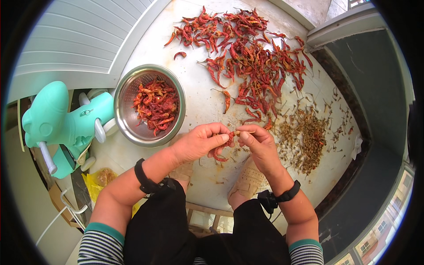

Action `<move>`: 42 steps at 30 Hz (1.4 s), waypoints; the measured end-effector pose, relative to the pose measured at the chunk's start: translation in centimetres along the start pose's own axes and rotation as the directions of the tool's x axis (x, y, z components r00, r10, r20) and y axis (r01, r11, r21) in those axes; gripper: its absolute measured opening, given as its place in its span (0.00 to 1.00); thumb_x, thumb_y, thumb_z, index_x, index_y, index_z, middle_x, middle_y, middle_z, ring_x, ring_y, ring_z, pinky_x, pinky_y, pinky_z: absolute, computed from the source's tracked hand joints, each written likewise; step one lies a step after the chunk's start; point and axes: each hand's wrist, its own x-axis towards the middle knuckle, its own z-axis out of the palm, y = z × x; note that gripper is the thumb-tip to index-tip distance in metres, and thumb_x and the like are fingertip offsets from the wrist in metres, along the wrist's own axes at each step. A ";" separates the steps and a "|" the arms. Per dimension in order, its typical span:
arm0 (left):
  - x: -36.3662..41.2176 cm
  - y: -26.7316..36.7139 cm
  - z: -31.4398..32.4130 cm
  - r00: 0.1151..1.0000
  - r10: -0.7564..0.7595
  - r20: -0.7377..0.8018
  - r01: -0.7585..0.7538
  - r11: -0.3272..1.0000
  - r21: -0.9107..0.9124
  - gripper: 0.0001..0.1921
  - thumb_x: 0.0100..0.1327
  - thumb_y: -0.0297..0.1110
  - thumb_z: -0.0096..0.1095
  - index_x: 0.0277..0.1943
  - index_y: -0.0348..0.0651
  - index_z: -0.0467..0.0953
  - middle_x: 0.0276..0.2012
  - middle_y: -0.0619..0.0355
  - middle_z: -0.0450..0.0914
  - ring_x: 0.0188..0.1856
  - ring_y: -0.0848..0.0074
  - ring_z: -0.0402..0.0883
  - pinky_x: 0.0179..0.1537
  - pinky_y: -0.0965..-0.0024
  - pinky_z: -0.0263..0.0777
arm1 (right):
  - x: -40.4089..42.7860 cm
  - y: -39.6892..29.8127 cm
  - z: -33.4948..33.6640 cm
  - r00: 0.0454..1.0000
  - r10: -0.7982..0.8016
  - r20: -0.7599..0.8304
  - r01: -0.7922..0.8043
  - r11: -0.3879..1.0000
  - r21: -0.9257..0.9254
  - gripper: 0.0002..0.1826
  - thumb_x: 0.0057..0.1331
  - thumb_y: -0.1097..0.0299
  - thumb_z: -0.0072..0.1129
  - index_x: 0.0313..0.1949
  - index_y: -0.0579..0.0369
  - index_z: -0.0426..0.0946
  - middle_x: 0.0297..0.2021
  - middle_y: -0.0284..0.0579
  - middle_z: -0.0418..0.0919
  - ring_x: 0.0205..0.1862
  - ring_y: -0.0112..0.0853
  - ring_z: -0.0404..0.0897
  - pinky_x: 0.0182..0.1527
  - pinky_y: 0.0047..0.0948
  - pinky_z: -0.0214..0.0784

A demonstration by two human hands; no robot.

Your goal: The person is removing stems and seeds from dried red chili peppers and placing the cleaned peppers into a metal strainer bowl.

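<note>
My left hand (202, 140) holds a wrinkled dried red chili pepper (220, 158) between thumb and fingers; its curved tip hangs below them. At the stalk end, my right hand (261, 144) pinches the pale stem (244, 132), which still meets the pepper. Ahead of both hands, a large spread of dried red chilies (255, 63) lies on the white floor. A stainless steel colander (127, 99) stands to the left, with red chilies (157, 106) inside. Right of my right hand is a heap of brown chili stems (304, 139), with loose ones scattered around it.
A turquoise ride-on toy (87, 112) rests against the colander's left side. Behind it is a yellow plastic bag (91, 182) near a white metal rack (74, 212). My beige perforated shoes (246, 175) are beneath my hands. A white panelled door (76, 39) and a dark wall (374, 86) border the floor.
</note>
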 end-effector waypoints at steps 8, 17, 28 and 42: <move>-0.1 0.5 0.7 0.996 -0.080 0.035 0.083 0.992 -0.097 0.09 0.76 0.38 0.54 0.48 0.43 0.75 0.36 0.64 0.80 0.32 0.84 0.79 0.31 0.78 0.74 | 0.1 -0.4 1.6 0.979 -0.204 0.003 0.203 0.973 -0.109 0.08 0.71 0.65 0.63 0.45 0.55 0.81 0.35 0.30 0.80 0.38 0.18 0.75 0.43 0.20 0.68; -0.6 0.3 0.4 0.992 -0.118 0.042 0.120 0.992 -0.042 0.07 0.74 0.37 0.58 0.44 0.44 0.76 0.29 0.66 0.77 0.29 0.86 0.75 0.28 0.80 0.69 | 0.3 -0.4 0.5 0.987 0.072 0.147 -0.076 0.997 0.022 0.09 0.71 0.62 0.62 0.38 0.54 0.77 0.30 0.29 0.75 0.32 0.18 0.70 0.37 0.20 0.63; -0.4 -0.6 -0.5 0.989 -0.100 0.107 0.094 0.994 0.056 0.07 0.74 0.33 0.57 0.45 0.40 0.78 0.30 0.66 0.76 0.30 0.86 0.73 0.30 0.78 0.70 | 0.3 0.2 0.0 0.925 0.271 0.268 -0.347 0.888 0.301 0.09 0.71 0.62 0.60 0.38 0.52 0.76 0.29 0.31 0.76 0.29 0.21 0.71 0.36 0.21 0.64; -3.5 1.2 -8.3 0.705 0.518 -0.483 -0.026 0.700 0.713 0.08 0.70 0.30 0.57 0.47 0.36 0.78 0.36 0.57 0.81 0.37 0.77 0.80 0.39 0.71 0.74 | -0.5 1.8 -7.6 0.960 0.138 -0.244 -0.167 0.980 -0.104 0.11 0.73 0.58 0.58 0.37 0.51 0.75 0.24 0.30 0.73 0.26 0.18 0.69 0.31 0.20 0.61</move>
